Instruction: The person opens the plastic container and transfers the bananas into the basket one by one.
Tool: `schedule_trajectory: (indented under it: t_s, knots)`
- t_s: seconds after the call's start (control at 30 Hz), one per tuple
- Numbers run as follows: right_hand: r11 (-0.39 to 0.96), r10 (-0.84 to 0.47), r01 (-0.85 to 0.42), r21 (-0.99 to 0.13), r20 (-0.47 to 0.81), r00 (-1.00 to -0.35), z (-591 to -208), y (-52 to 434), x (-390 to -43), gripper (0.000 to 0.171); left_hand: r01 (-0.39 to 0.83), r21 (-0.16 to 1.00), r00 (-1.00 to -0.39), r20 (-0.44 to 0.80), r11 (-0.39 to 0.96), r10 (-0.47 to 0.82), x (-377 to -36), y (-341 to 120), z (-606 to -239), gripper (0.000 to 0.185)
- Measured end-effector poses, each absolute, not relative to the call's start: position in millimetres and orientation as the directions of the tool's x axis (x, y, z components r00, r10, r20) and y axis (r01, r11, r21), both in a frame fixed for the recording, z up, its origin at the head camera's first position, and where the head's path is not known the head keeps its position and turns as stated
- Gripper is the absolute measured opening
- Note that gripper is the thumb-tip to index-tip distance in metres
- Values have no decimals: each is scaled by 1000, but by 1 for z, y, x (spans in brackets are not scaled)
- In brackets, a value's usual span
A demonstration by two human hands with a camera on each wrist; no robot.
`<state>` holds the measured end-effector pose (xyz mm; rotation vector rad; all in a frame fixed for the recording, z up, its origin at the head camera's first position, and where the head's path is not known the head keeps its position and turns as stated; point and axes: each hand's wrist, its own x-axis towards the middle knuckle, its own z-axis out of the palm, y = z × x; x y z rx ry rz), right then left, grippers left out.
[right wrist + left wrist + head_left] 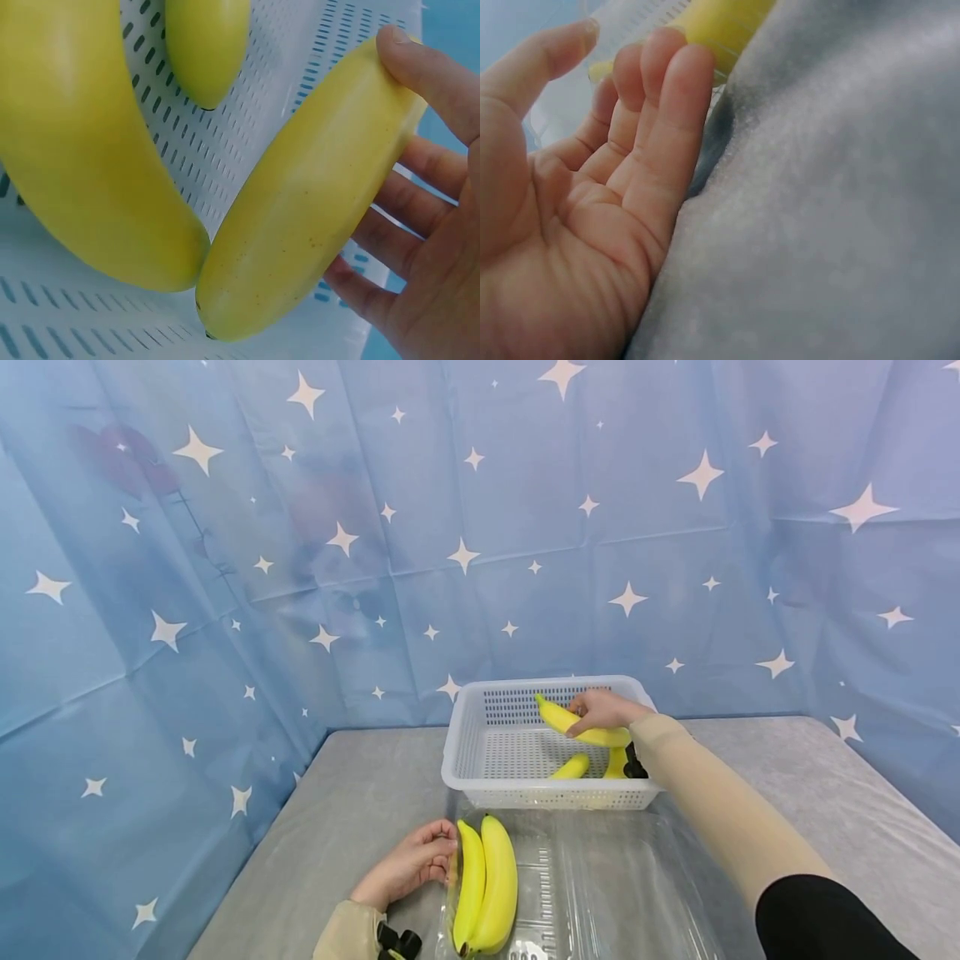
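Note:
Over the white perforated basket [555, 795], my right hand [600, 710] holds a yellow banana [557, 717] between thumb and fingers. In the right wrist view the held banana [307, 202] slants, its lower tip beside another banana [97, 150]. Two bananas show inside the basket in the head view, one short piece [572, 767] and one [617, 765] partly hidden by the wrist. My left hand [412, 864] rests at the left side of a clear plastic container [622, 877], fingers relaxed. Two bananas [498, 885] lie side by side in the container's left part.
A grey cloth-covered table [375, 768] carries everything. The basket stands at the back, just beyond the clear container. Behind the table hangs a blue curtain [405, 593] with white stars.

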<state>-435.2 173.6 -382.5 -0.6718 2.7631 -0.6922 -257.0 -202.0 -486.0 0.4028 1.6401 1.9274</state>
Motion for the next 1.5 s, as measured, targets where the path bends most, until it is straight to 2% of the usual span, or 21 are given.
schedule_trajectory:
  t_s: [0.33, 0.8, 1.1, 1.5]
  knots:
    - [777, -511, -413, -474, -94, -854, -390, 173, -436, 40, -216, 972, -795, -122, -89, 594, -258, -202, -486, 9]
    - [801, -512, -420, -427, -124, -850, -399, 168, -439, 51, -224, 970, -794, -127, -92, 594, -258, -203, -486, 6]
    - [807, -515, -415, -420, -157, -843, -400, 168, -440, 29, -238, 967, -792, -139, -91, 594, -260, -203, -488, 6]
    - [804, -520, -416, -426, -162, -839, -402, 168, -442, 27, -246, 965, -792, -145, -92, 594, -260, -204, -487, 5]
